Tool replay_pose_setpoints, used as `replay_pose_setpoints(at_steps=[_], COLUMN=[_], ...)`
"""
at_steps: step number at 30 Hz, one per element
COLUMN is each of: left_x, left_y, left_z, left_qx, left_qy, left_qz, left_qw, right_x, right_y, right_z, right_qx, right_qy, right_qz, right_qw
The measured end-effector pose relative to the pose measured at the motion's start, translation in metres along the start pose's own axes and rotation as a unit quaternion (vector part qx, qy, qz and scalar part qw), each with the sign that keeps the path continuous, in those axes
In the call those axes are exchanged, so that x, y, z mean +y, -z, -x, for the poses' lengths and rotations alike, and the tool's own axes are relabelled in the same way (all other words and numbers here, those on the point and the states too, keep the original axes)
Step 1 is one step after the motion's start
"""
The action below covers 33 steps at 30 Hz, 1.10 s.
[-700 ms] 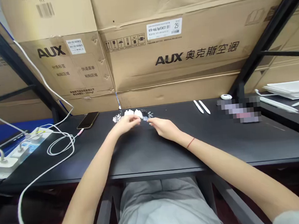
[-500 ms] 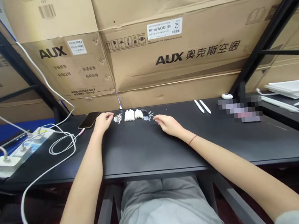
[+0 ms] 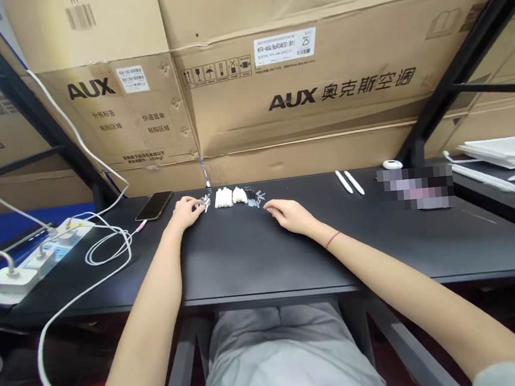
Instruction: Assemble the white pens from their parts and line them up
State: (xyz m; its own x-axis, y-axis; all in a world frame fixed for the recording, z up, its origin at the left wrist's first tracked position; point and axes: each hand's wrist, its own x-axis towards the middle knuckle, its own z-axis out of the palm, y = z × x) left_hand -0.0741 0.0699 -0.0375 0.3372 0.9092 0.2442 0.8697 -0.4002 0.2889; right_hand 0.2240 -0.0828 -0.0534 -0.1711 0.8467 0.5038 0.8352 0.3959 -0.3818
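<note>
Two bare hands lie on the black worktop [image 3: 254, 259] just above the middle of the frame, on either side of a short row of tiny parts set along its far edge. The left hand [image 3: 186, 212] sits at the row's left end. Its fingers [image 3: 197, 205] are curled forward and their tips touch the heap of small clear parts [image 3: 205, 202], which lies just right of them and slightly higher in the frame. Whether they pinch one of those parts is too small to tell.

The right hand [image 3: 289, 215] lies palm down, fingers loosely spread and holding nothing. Its tips point up-left at the row's right end, near but apart from the small grey bits [image 3: 259, 196].

Between the two ends, going rightward, lie a block of white barrels [image 3: 222, 198], a smaller white bunch [image 3: 238, 195] and some dark thin rods [image 3: 249, 197]. Barrels and rods have their long axes running up the frame, across the line of the row. The left hand is the nearer one to the clear heap, the right to the grey bits.

A phone [image 3: 153, 206] lies left of the left hand, and two white pens [image 3: 349, 182] lie well apart to the right.
</note>
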Motion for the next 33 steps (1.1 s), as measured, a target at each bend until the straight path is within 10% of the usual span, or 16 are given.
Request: replay_pose_setpoints(at_steps=[19, 33], left_x=[0.021, 0.135], left_y=[0.036, -0.017], left_z=[0.02, 0.047], left_qx=[0.037, -0.131], left_qy=[0.034, -0.117], left_qz=[0.156, 0.423], left_qw=[0.987, 0.889], right_x=[-0.001, -0.03], right_y=[0.0, 0.007], right_z=[-0.001, 0.0], right_qx=[0.034, 0.146], right_qy=[0.009, -0.062], right_qz=[-0.024, -0.264], right_qw=[0.999, 0.951])
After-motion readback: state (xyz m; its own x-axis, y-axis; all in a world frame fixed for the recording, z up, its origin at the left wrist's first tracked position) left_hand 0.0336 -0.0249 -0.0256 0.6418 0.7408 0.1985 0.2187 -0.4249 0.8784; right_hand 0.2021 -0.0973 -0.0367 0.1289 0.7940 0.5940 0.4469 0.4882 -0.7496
